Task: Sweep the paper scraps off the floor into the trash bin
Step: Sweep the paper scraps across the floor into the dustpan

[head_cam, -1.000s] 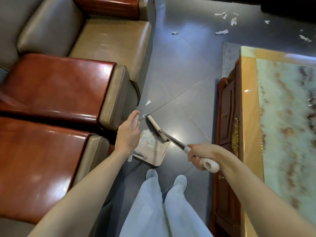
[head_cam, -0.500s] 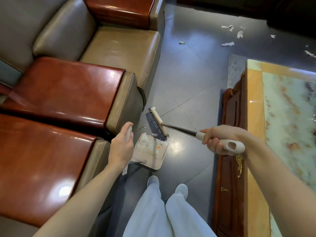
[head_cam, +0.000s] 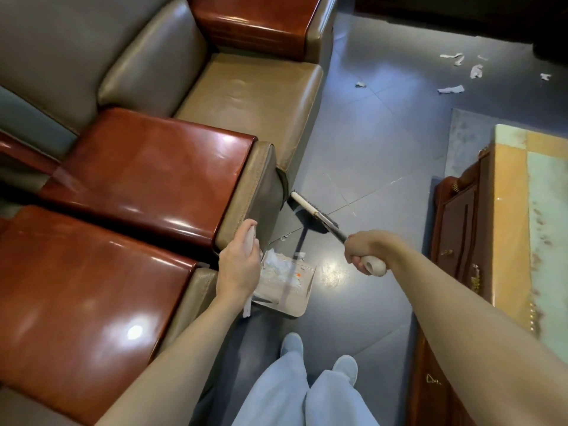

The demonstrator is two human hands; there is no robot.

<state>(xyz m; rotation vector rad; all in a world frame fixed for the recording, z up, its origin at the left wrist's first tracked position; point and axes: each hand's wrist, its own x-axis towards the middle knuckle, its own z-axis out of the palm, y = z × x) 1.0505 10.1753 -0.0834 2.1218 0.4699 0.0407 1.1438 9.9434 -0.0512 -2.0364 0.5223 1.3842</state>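
Note:
My right hand [head_cam: 365, 252] grips the white handle of a broom, whose head [head_cam: 310, 212] rests on the dark tiled floor just beyond the dustpan. My left hand [head_cam: 238, 265] holds the white upright handle of the beige dustpan [head_cam: 290, 298], which sits on the floor by the sofa and holds white paper scraps [head_cam: 281, 267]. One small scrap [head_cam: 283, 238] lies between broom and pan. More scraps lie far off at the upper right, such as a strip [head_cam: 450, 89] and a piece [head_cam: 360, 84]. No trash bin is in view.
A leather sofa with glossy red-brown armrests [head_cam: 147, 176] fills the left. A wooden table with a marble top [head_cam: 522, 241] stands at the right, on a rug corner [head_cam: 467, 139]. My legs and shoes [head_cam: 292, 345] stand in the narrow floor strip between them.
The broom head has moved away from the dustpan toward the sofa's corner and turned. My right hand swung back left and lower. The view shifted, and the dustpan stayed by the sofa.

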